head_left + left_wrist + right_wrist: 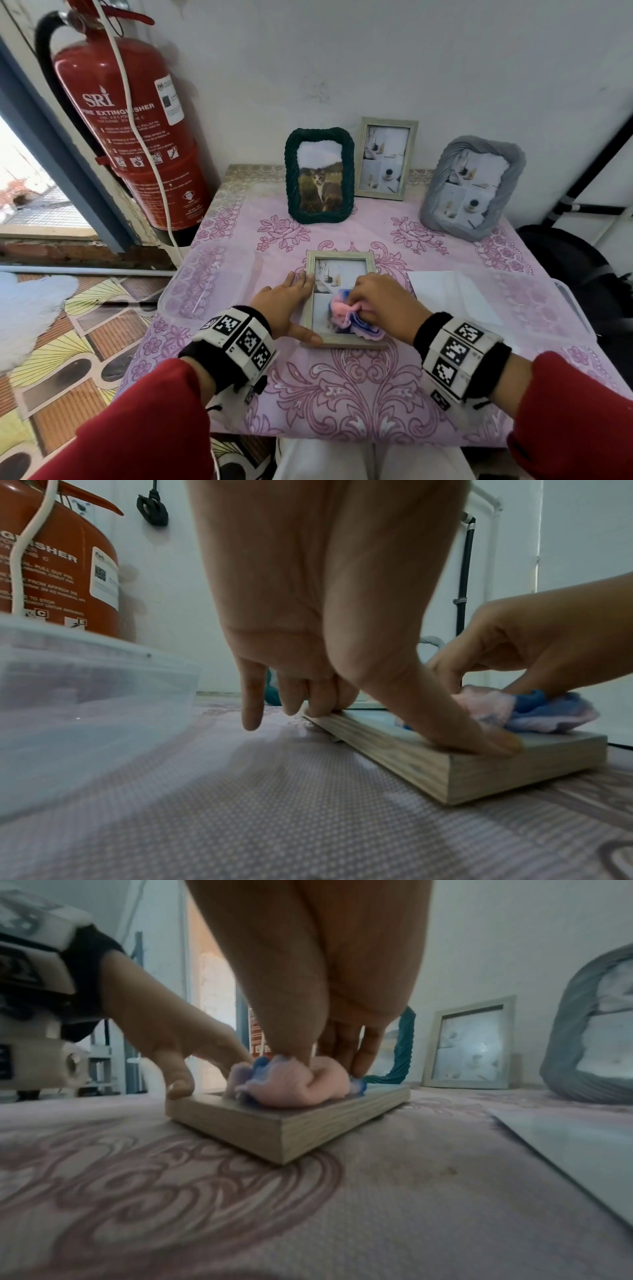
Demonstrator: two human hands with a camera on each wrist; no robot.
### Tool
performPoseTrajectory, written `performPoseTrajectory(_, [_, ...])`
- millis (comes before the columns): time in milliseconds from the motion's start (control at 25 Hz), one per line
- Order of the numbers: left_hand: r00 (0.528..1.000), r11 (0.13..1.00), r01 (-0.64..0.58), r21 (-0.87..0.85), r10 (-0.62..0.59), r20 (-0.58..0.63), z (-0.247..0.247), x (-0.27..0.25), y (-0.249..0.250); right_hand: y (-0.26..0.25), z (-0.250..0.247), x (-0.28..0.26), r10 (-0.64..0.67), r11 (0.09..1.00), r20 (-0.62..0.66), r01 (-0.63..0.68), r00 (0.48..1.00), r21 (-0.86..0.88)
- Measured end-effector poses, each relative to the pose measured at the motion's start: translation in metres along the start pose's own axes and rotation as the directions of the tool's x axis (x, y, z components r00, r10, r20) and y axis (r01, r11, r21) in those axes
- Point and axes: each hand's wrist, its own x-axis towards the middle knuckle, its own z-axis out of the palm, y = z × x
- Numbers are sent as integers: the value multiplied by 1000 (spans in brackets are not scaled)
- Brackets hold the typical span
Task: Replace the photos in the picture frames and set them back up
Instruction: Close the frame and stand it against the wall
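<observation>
Both hands work the flat wooden frame [310, 291]: left hand [286, 301] steadies its edge, right hand [380, 301] clutches a cloth [346, 313].

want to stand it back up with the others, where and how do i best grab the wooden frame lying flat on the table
Probably by its two long side rails, coming from above. The wooden frame lies flat, glass up, on the tablecloth, so only its thick, straight outer edges give purchase. The left hand already rests along the left rail, thumb on the near corner; the right hand grips a cloth on the glass and would have to lift first.
</observation>
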Motion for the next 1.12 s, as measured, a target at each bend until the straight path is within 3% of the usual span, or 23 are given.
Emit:
performPoseTrajectory(160, [999,988,-38,-147,39,0,4,0,-6,13,-9,15,38,991,7,-39,999,127])
performPoseTrajectory(480, [999,990,-43,-131,42,-14,2,2,-7,18,-15,70,152,988,-50,-150,987,45])
performPoseTrajectory(600, [999,991,-30,-131,28,-22,1,1,-4,17,-15,72,183,978,-65,-175,981,115])
performPoseTrajectory(840, [1000,989,-13,-150,12,-5,-2,0,-2,16,-16,43,38,999,60,-40,997,34])
performPoseTrajectory(1000, [1000,987,-10,-158,9,-5,-2,-2,1,12,-11,17,-15,993,70,7,997,120])
performPoseTrajectory(1120, [1000,990,-1,-139,1,-5,-1,-1,1,9,-10,3,67,913,48,-81,997,400])
